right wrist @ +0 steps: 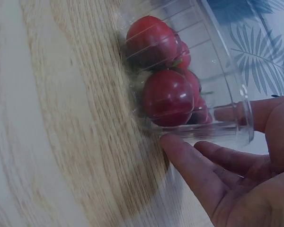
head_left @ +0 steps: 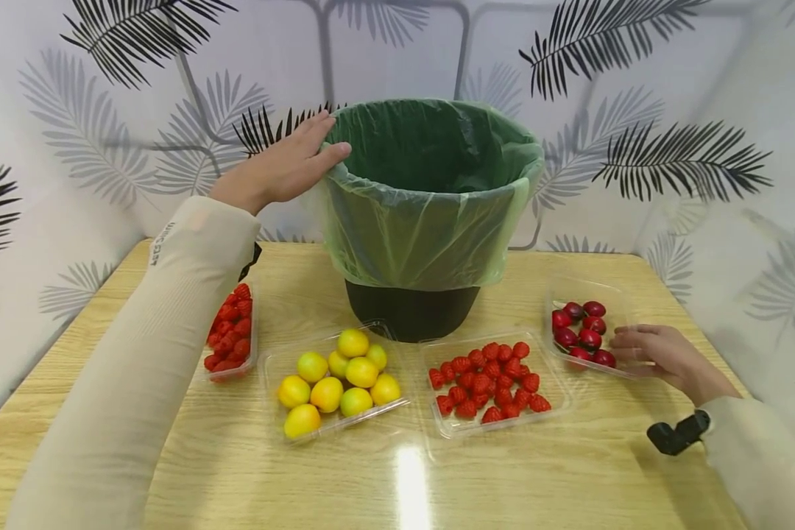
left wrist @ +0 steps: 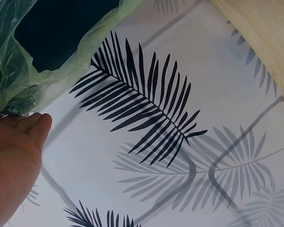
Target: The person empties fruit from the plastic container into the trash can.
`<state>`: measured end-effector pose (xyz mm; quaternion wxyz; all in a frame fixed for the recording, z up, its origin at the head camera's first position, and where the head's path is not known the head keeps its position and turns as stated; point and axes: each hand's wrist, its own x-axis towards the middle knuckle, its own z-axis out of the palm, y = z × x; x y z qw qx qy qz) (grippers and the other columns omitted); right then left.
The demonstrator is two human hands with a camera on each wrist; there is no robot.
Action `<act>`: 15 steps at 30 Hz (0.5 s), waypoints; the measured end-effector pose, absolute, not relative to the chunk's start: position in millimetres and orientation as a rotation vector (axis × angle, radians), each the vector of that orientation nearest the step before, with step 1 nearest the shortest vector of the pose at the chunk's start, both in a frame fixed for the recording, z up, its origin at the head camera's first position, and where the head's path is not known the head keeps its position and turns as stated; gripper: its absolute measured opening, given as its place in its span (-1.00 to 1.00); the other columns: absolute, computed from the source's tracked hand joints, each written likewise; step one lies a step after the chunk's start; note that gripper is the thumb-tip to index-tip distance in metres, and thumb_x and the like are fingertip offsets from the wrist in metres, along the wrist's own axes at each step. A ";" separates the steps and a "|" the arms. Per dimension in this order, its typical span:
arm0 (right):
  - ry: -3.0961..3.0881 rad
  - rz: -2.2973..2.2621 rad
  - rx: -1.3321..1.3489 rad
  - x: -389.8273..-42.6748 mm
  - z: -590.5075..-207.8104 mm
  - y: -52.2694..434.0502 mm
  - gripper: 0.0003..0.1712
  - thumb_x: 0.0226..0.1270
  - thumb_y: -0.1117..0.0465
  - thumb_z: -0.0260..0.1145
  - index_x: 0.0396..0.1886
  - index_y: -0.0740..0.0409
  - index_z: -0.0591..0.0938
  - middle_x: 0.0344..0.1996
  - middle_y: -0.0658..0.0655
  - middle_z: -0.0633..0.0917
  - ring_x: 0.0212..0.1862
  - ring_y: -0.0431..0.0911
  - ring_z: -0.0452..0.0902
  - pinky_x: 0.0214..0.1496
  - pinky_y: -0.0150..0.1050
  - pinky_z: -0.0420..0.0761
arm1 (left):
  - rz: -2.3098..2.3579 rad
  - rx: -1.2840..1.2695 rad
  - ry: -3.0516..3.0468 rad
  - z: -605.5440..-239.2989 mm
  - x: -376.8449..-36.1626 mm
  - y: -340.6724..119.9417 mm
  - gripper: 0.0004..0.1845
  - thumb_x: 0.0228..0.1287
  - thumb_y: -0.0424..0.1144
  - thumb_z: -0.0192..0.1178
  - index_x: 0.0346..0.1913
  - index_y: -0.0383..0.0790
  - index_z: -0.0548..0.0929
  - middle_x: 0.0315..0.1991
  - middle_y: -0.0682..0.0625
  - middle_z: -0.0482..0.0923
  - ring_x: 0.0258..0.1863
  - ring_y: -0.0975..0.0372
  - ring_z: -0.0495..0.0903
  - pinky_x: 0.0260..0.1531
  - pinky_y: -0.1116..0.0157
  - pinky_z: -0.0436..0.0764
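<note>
While plums (head_left: 586, 333) fill tray (head_left: 619, 372)

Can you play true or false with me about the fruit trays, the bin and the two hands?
1. The left hand rests on the rim of the bin. True.
2. The bin has a blue bag. False: the bag is green.
3. The right hand touches the tray of dark red fruit. True.
4. The yellow fruit lies loose on the table. False: it sits in a clear tray.
5. The right hand holds a strawberry. False: it holds no fruit.
</note>
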<state>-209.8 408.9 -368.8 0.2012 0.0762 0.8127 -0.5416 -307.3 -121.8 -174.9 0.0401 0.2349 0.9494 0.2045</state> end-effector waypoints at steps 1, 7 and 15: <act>2.280 -1.491 0.224 -211.2 -368.3 408.4 -0.28 0.52 0.17 -0.05 0.37 0.65 -0.01 -0.29 -0.28 0.64 -0.26 -0.44 0.60 -0.13 -0.32 0.69 | 0.626 0.717 2.909 -175.0 -307.2 -121.6 -0.23 0.48 0.21 -0.45 0.51 -0.12 -0.39 0.53 0.02 -0.57 0.51 0.16 -0.49 0.49 0.01 -0.29; 2.248 -1.470 0.277 -215.4 -364.4 405.7 -0.32 0.49 0.23 -0.03 0.35 0.66 0.04 -0.31 -0.24 0.66 -0.29 -0.40 0.62 -0.13 -0.29 0.70 | 0.631 0.712 2.913 -175.4 -307.1 -121.9 -0.23 0.49 0.20 -0.45 0.51 -0.13 -0.40 0.53 0.02 -0.57 0.51 0.16 -0.50 0.49 0.02 -0.30; 2.100 -1.561 0.318 -217.0 -360.9 408.8 -0.32 0.47 0.28 -0.21 0.41 0.61 -0.15 -0.34 -0.12 0.65 -0.27 -0.24 0.66 -0.13 -0.17 0.71 | 0.630 0.715 2.916 -175.7 -308.0 -121.0 -0.23 0.49 0.20 -0.46 0.50 -0.14 -0.42 0.52 0.03 -0.58 0.51 0.16 -0.51 0.49 0.04 -0.32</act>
